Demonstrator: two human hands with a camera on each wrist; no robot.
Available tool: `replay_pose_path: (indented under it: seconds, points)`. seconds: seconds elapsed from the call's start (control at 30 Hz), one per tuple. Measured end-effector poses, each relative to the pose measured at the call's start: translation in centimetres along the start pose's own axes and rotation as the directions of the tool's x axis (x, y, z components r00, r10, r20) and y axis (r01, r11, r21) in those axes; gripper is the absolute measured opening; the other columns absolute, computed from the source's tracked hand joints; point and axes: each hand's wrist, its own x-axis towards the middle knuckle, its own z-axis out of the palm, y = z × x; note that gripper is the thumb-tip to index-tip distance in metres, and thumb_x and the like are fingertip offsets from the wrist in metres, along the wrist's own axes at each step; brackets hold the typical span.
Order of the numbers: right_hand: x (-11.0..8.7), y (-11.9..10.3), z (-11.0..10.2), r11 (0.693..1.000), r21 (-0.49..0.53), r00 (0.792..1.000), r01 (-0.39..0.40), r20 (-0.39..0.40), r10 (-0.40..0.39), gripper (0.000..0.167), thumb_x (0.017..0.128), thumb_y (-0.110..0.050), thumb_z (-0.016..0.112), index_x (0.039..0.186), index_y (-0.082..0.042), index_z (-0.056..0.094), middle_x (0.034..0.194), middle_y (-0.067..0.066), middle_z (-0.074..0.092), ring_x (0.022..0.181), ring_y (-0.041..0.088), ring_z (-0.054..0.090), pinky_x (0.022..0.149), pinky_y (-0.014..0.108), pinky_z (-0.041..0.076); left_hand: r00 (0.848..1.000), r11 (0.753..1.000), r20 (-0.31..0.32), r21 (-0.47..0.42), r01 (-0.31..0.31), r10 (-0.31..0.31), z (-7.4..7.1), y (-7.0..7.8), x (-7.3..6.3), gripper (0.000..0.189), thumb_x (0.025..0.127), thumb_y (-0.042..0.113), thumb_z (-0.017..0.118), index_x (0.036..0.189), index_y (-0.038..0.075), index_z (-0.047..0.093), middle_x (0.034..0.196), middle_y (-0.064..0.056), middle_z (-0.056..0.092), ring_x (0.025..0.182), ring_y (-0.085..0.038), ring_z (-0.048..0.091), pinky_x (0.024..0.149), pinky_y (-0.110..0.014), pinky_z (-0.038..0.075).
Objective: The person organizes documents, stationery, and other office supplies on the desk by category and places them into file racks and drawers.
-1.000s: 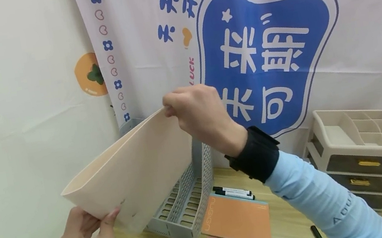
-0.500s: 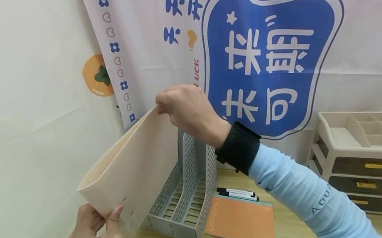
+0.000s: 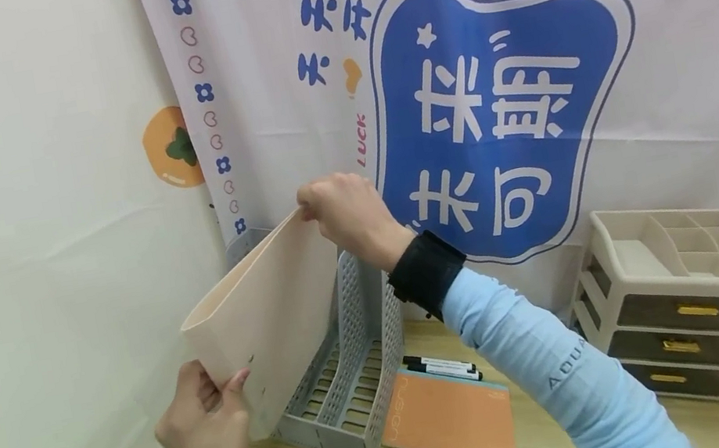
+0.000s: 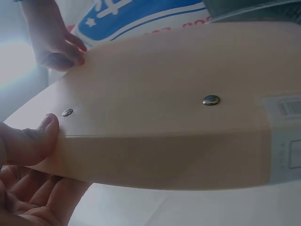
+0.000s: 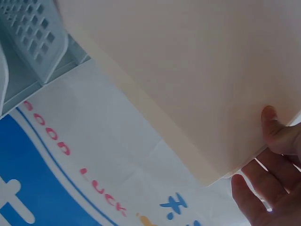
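Though outside right-wrist view, folder's [image 4: 155,80] barcode [image 4: 289,107] visible from left.

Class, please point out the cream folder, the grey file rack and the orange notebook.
Cream folder [image 3: 276,325]: head view, broad outer side.
Grey file rack [image 3: 343,445]: head view, low front wall.
Orange notebook [image 3: 451,422]: head view, middle of cover.

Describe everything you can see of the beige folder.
The beige folder, smooth and plastic-looking, has two metal studs and a barcoded label. Tilted, it gapes along the top and partly hides the grey rack in the head view. The left hand pinches its spine edge; the right hand, its upper far corner.
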Motion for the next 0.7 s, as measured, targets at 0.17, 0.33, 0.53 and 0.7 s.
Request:
replay_pose_path:
  seconds: [0.17,0.33,0.53,0.7]
  points:
    - [0.5,1.2,1.5,1.0,-0.002,0.999,-0.029,0.016,0.029,0.014,0.095,-0.011,0.068,0.104,-0.011,0.077,0.101,0.004,0.077,0.087,0.017,0.071,0.081,0.025,0.059,0.999,1.0,0.033,-0.003,0.003,-0.003,1.7,-1.4,0.1,0.037,0.068,-0.017,0.082,0.099,-0.016,0.062,0.089,-0.033,0.071,0.072,-0.046,0.071,0.073,0.004,0.043]
    - [0.5,2.2,2.4,0.998,-0.015,0.997,-0.065,0.034,0.066,0.014,0.095,-0.013,0.068,0.105,-0.011,0.077,0.1,0.003,0.077,0.085,0.017,0.07,0.083,0.026,0.059,0.997,0.999,0.067,-0.021,0.03,-0.029,2.9,-2.3,0.3,0.038,0.07,-0.017,0.08,0.103,-0.016,0.06,0.095,-0.034,0.071,0.075,-0.047,0.072,0.074,0.006,0.039]
    - [0.7,3.1,2.6,0.996,-0.023,0.996,-0.088,0.028,0.089,0.015,0.095,-0.012,0.067,0.106,-0.01,0.076,0.1,0.004,0.077,0.083,0.017,0.069,0.083,0.026,0.059,0.996,0.998,0.09,-0.06,0.016,-0.01,4.0,-2.8,0.7,0.037,0.072,-0.015,0.08,0.103,-0.016,0.06,0.094,-0.034,0.07,0.075,-0.047,0.072,0.074,0.006,0.038]
    - [0.9,3.5,2.8,0.995,-0.028,0.994,-0.098,0.034,0.099,0.016,0.097,-0.013,0.064,0.108,-0.01,0.075,0.102,0.005,0.076,0.083,0.017,0.068,0.085,0.027,0.059,0.993,0.999,0.114,-0.044,0.012,-0.007,4.4,-3.2,1.3,0.036,0.074,-0.013,0.08,0.104,-0.014,0.06,0.093,-0.033,0.071,0.073,-0.045,0.072,0.074,0.006,0.037]
